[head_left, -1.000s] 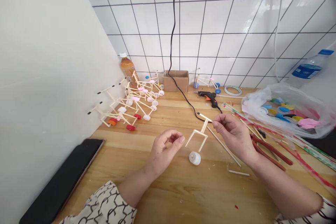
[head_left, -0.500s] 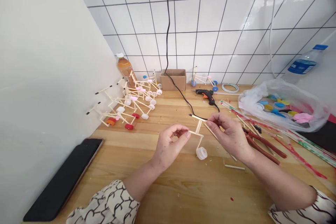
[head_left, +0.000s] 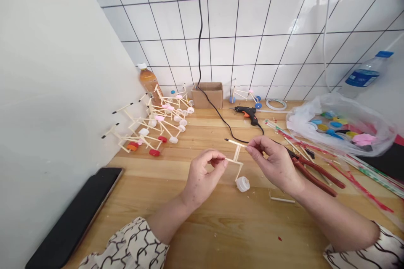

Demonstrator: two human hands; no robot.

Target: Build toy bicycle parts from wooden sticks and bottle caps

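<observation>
A small stick frame (head_left: 237,154) of pale wooden sticks is held up between my two hands. My left hand (head_left: 206,172) pinches the lower crosspiece at its left end. With thumb and forefinger, my right hand (head_left: 273,160) pinches the right end of the upper crossbar, whose left end is dark-tipped. From the lower crosspiece a stick slants down toward a white bottle cap (head_left: 243,184), set on edge like a wheel near the tabletop. Whether the cap touches the table I cannot tell.
Several finished stick tricycles (head_left: 158,122) stand at the left. Behind are a cardboard box (head_left: 207,96), a glue gun (head_left: 248,113) and a tape roll (head_left: 276,104). Red-handled pliers (head_left: 315,174) and a bag of caps (head_left: 341,126) lie right. A phone (head_left: 75,214) lies front left.
The upper crossbar and my right hand have shifted very slightly left in the picture. Both hands keep their pinch on the stick frame.
</observation>
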